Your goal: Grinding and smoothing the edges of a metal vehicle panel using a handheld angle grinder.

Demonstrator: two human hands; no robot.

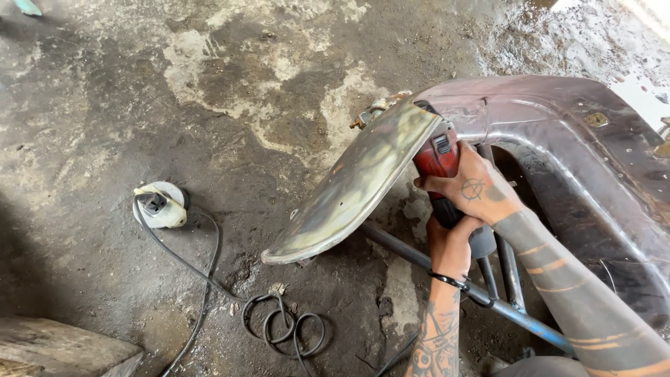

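I see both of my hands wrapped around a red and black power grinder (440, 164), which sits just behind the curved edge of a bare metal fender panel (352, 188). My right hand (478, 190) grips the red body near its head, fingers curled over the top. My left hand (450, 248) is closed on the dark rear handle just below, so the two hands nearly touch. The tool's working end is hidden behind the panel, so I cannot tell whether it meets the metal.

The panel is a long, gently bowed sheet, dull grey with yellowish and brown blotches, its rim rolled. It joins a larger arched body piece (558, 132), smooth and purplish-brown with a shiny ground strip along the inner curve. Thin steel tubes (502, 272), partly blue, run under the hands.

The concrete floor (230, 91) is rough, stained dark and patchy pale. A black cable (202, 279) snakes across it into loose coils, leading from a white round socket (162, 204) with a black plug. A worn wooden board (63, 345) lies at the lower left.
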